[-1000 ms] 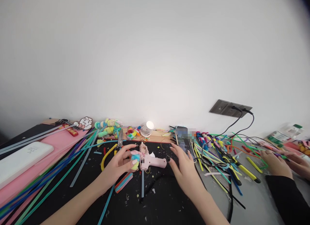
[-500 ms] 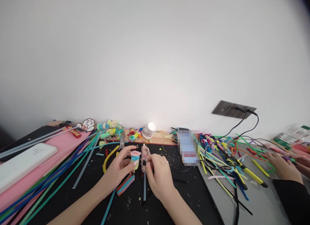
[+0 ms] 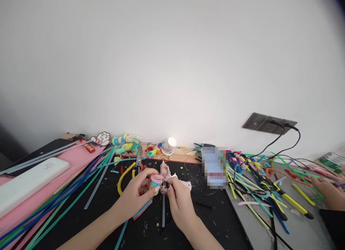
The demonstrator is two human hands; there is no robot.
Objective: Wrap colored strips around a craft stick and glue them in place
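Currently, the left hand has its fingers curled round a striped fuzzy piece, gripping it. Just beside that piece, the right hand has its fingers drawn together; whether they pinch anything, I cannot tell. Partly hidden behind these fingers is a pink glue gun at the desk. Beyond the left fingers are scissors.
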